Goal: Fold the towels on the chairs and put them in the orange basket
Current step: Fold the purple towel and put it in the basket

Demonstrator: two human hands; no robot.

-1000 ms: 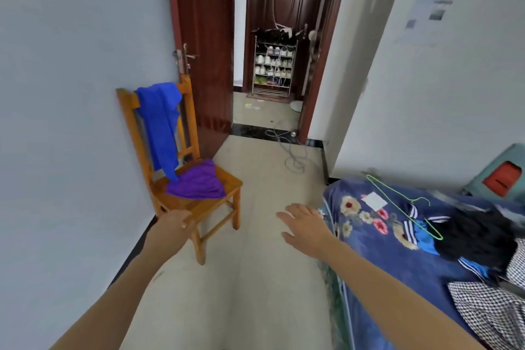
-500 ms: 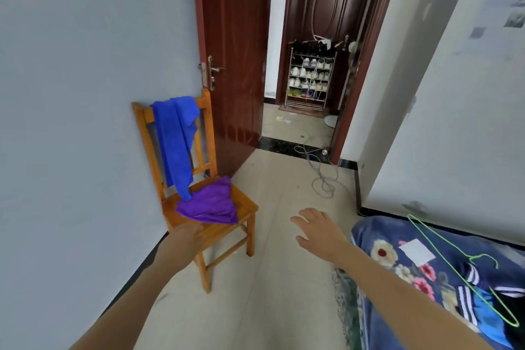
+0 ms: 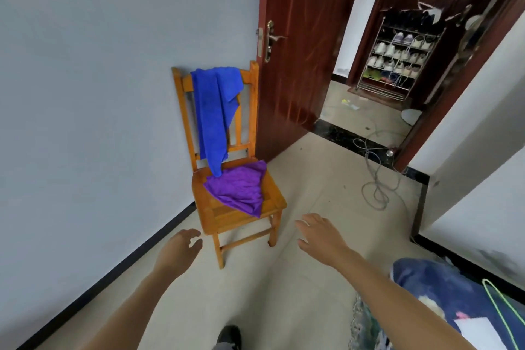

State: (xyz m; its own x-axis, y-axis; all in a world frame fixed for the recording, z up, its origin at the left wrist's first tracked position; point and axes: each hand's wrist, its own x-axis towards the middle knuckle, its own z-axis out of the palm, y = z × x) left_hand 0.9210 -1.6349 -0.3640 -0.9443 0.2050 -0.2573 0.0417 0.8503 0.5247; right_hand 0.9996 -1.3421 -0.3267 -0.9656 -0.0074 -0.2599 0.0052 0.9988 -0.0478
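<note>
The left fingers [image 3: 193,234] are seen loosely spread and slightly bent, with nothing held; the left hand [image 3: 177,250] is raised just before the front left corner of the chair [image 3: 227,217], apart from it. The right fingers [image 3: 308,220] are likewise extended and relaxed, and nothing is gripped by the right hand [image 3: 319,236], which is held over the floor near the chair's front right leg.

A purple towel [image 3: 241,187] is laid crumpled on the seat, one corner pointed toward the front edge. A blue towel [image 3: 216,111] is draped over the backrest, its long axis hung vertically, with the lower tip resting on the seat just at the purple towel's rear edge.

The chair is set against a pale wall [image 3: 85,94], beside an open brown door [image 3: 298,65]. Beyond the doorway a shoe rack [image 3: 397,62] is seen, and a grey cable [image 3: 375,179] is coiled on the floor. At lower right a floral bedspread [image 3: 440,287] is visible, with a green hanger [image 3: 500,301] laid on it. No path between hands and towels is blocked.
</note>
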